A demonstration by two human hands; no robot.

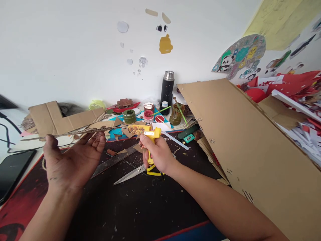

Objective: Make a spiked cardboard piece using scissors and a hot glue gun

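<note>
Right hand (156,152) grips glue gun (147,134); left hand (72,157) lies open under cardboard strip (75,133).

- One glue gun (147,134), centre frame
- One pair of scissors (132,174), lower centre
- One black flask (167,88), upper centre
- Two hands: left hand (72,160), right hand (156,152)
</note>
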